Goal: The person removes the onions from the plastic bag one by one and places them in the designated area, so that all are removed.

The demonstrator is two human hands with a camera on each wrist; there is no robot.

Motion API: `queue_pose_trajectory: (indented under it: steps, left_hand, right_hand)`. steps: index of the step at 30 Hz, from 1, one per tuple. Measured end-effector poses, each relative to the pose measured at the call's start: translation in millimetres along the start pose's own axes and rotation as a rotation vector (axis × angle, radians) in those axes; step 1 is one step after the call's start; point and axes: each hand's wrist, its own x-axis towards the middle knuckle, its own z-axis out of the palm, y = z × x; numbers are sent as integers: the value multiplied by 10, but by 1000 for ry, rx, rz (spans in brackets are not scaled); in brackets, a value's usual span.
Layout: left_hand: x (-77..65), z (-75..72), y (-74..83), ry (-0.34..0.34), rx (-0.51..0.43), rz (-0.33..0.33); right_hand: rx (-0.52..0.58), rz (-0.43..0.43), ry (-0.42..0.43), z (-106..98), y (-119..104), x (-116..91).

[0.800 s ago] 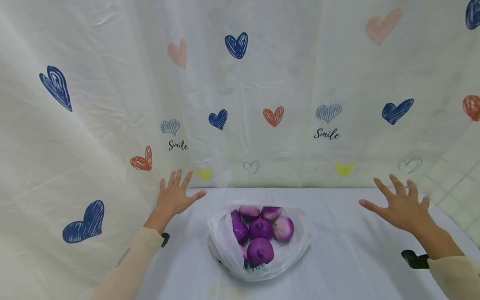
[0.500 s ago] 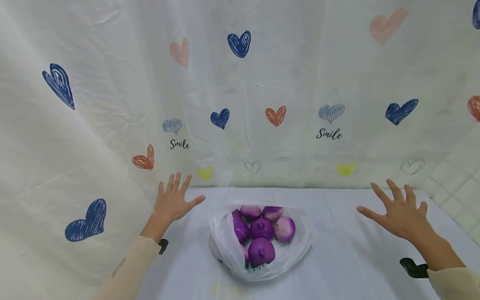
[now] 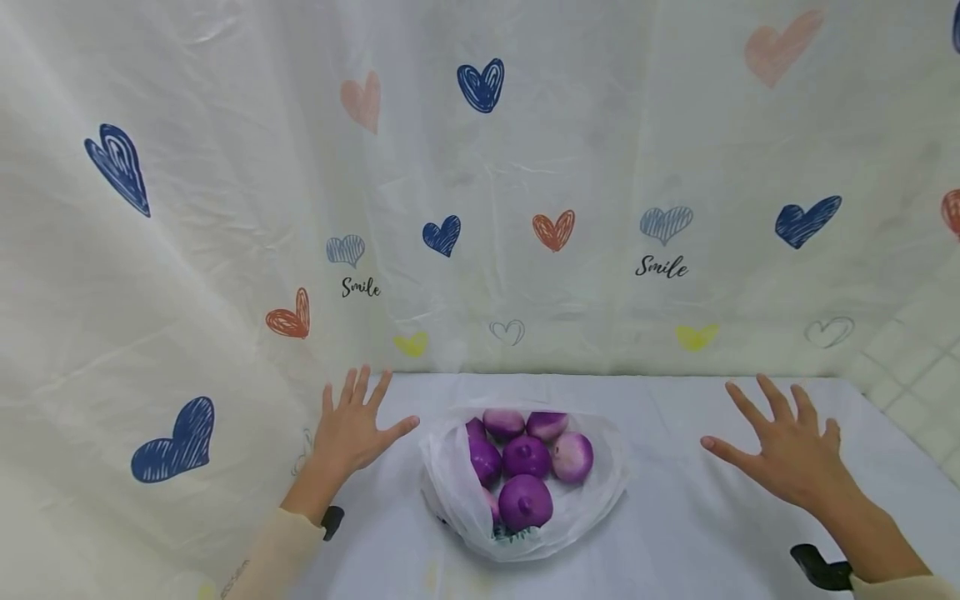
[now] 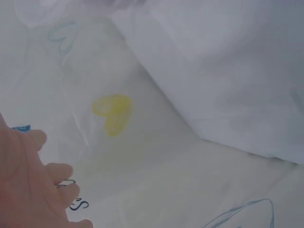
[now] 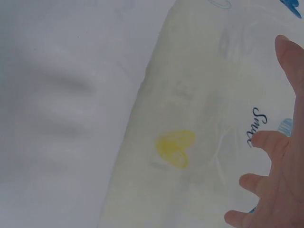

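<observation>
A white plastic bag point(image 3: 592, 508) sits open on the table in the head view, its mouth showing several round purple vegetables that look like onions point(image 3: 525, 502). My left hand point(image 3: 348, 433) is held up to the left of the bag, fingers spread and holding nothing. To the right of the bag, farther from it, my right hand point(image 3: 791, 454) is also raised with spread fingers and nothing in it. The left wrist view shows part of the left hand point(image 4: 28, 180) at its lower left. Fingers of the right hand point(image 5: 280, 180) fill the right side of the right wrist view.
A white cloth covers the table point(image 3: 660, 500), whose back edge meets a hanging pale curtain point(image 3: 585, 150) printed with hearts and the word "Smile". The curtain also runs down the left side. At the far right a tiled wall point(image 3: 918, 383) shows.
Both hands have come down somewhat, and the right hand has shifted a little toward the bag. The bag and its contents stay put on the table; the view has shifted slightly.
</observation>
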Motion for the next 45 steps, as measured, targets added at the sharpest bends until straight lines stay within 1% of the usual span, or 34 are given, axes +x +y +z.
queue_pose_trajectory:
  steps: [6, 11, 16, 21, 23, 26, 28, 30, 36, 39, 43, 45]
  left_hand:
    - [-162, 87, 96, 18, -17, 5]
    - [-281, 265, 144, 13, -30, 0]
    - [-340, 417, 236, 15, -109, 2]
    - [-312, 496, 407, 34, -241, -9]
    - [-290, 518, 478, 58, -296, -12]
    - [-250, 552, 569, 113, -366, -14]
    - [-220, 565, 620, 150, -428, -26]
    - [-188, 574, 663, 172, -472, -45]
    - [-99, 591, 747, 172, -566, -106]
    - [-69, 609, 762, 162, -600, -130]
    - [-40, 639, 759, 159, -631, -158]
    - [-18, 652, 758, 166, -641, -160]
  right_hand:
    - [14, -12, 13, 141, -114, -141]
    - [44, -41, 29, 246, -224, -256]
    - [119, -87, 70, 325, -390, -302]
    - [273, -167, 118, 401, -653, -257]
    - [342, -196, 130, 425, -783, -218]
    - [417, -238, 148, 454, -981, -151]
    - [450, -266, 169, 471, -1113, -110]
    - [478, -291, 188, 494, -1237, -71]
    - [525, -342, 223, 608, -1535, 22]
    - [534, -342, 198, 666, -1634, 54]
    - [540, -321, 116, 726, -1718, 92]
    - [538, -313, 76, 739, -1735, 118]
